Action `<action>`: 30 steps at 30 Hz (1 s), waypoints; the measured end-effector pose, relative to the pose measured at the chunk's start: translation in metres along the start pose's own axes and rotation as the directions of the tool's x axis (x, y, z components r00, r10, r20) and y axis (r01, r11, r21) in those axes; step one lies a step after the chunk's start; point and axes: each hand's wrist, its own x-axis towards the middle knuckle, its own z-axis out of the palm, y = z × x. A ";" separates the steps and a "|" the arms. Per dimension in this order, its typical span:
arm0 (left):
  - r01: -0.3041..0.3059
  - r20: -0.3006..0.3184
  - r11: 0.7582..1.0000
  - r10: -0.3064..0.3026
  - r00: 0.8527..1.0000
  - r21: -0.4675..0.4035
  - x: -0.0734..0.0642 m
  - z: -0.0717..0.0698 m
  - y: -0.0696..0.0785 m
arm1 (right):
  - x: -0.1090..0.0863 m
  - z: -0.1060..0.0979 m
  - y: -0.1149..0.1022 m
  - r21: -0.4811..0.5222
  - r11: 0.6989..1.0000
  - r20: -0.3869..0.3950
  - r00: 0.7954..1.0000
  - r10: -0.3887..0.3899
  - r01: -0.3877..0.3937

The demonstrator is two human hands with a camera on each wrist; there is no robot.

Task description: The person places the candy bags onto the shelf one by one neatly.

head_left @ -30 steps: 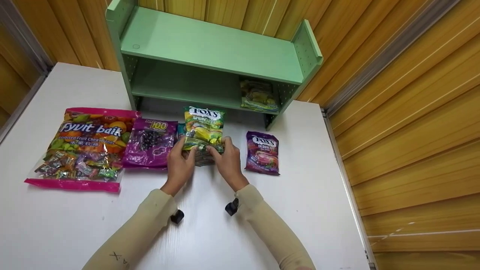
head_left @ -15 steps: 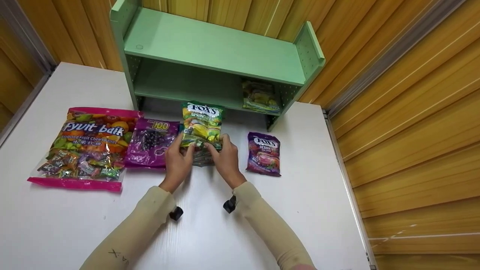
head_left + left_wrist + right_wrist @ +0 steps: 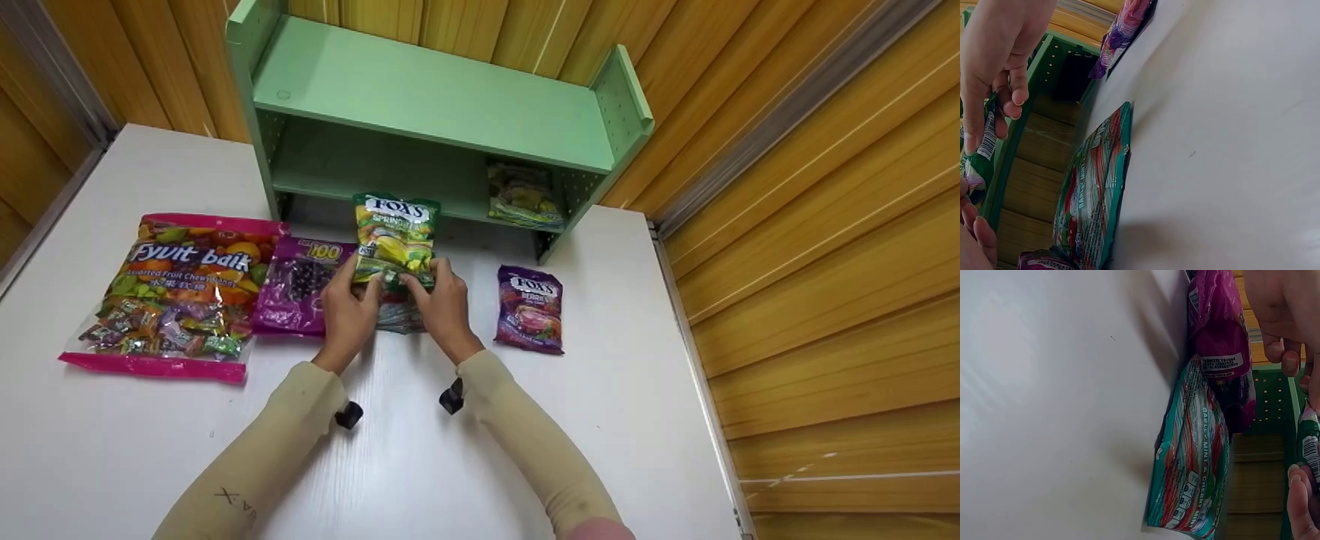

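A green FOX'S Spring candy bag (image 3: 394, 238) is raised between both hands in front of the green shelf. My left hand (image 3: 349, 311) pinches its lower left corner, thumb on the front. At the lower right corner, my right hand (image 3: 448, 307) grips the same way. Beneath the raised bag, a teal candy bag (image 3: 1193, 461) lies on the table, partly hidden in the head view. The left wrist view shows the green bag's barcode end (image 3: 985, 140) between the fingers, apart from the teal bag (image 3: 1092, 191).
A green shelf unit (image 3: 435, 97) stands at the back, with a yellow-green candy bag (image 3: 525, 196) on its middle board at right. Left on the white table lie a large Fyvit baik bag (image 3: 180, 296) and a purple bag (image 3: 300, 289). A purple FOX'S Berries bag (image 3: 529, 309) lies right.
Both hands have moved the green candy bag up and a little left, toward the shelf. More of the teal bag below shows now.
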 end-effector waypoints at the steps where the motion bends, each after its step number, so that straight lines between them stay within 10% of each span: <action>1: -0.001 -0.004 1.000 0.001 1.000 -0.003 0.001 0.000 0.000 | 0.001 0.001 -0.001 0.003 1.000 0.002 1.000 0.003 -0.003; 30: 0.112 -0.043 0.993 -0.110 0.993 0.041 0.023 -0.010 0.001 | 0.021 0.012 -0.016 0.009 1.000 0.054 0.999 0.001 -0.002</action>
